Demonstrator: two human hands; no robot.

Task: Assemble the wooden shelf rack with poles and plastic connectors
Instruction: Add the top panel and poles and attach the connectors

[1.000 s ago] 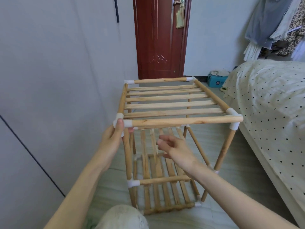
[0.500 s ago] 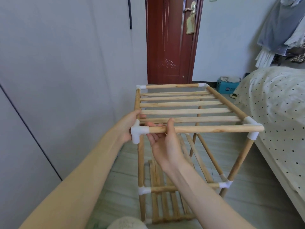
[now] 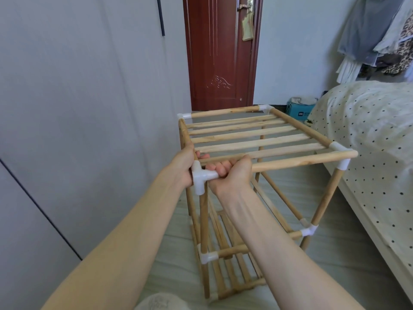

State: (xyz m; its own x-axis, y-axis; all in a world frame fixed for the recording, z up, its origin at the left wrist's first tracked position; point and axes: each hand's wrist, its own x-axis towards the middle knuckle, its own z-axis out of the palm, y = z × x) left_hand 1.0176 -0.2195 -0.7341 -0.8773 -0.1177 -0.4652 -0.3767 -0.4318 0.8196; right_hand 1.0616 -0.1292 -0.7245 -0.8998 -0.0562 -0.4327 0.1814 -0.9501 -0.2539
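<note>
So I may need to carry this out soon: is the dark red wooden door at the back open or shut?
Shut: the dark red wooden door sits flush in its frame, with no gap showing.

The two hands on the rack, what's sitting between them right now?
In the head view, the white plastic corner connector sits between the left hand and the right hand, joining the front top pole to the upright pole.

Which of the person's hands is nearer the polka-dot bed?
Right. The right hand grips the front pole toward the bed; the left hand holds the rack's far-side corner connector.
</note>
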